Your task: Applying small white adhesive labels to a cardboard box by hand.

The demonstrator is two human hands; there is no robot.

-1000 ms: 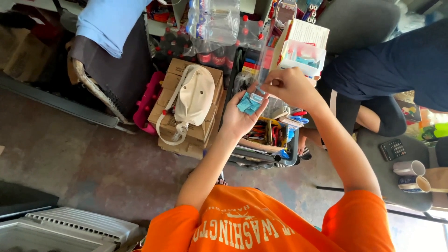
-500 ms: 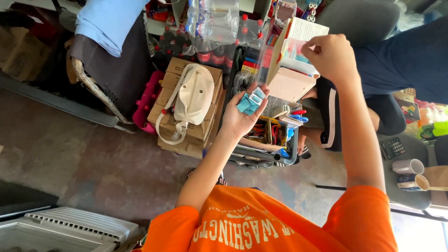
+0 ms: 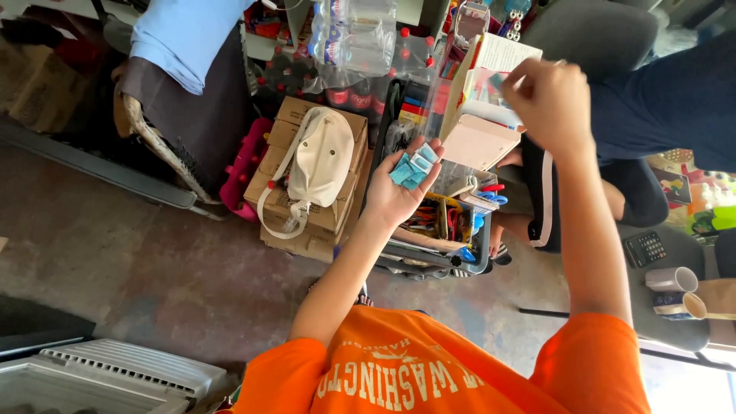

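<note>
Packets (image 3: pixel 410 169), small, flat and pale blue, lie in a loose heap on my left hand (image 3: pixel 399 192), its palm up and fingers spread apart above the cart (image 3: pixel 441 257) of tools; I count about four, though they overlap too much to be sure. My right hand (image 3: pixel 548 103) is pinched shut on one more blue piece (image 3: pixel 498 79), too hidden to tell its long axis, beside the open white and pink carton (image 3: pixel 479 115). One cream bag (image 3: pixel 326 165) rests on the brown boxes (image 3: pixel 295 211).
</note>
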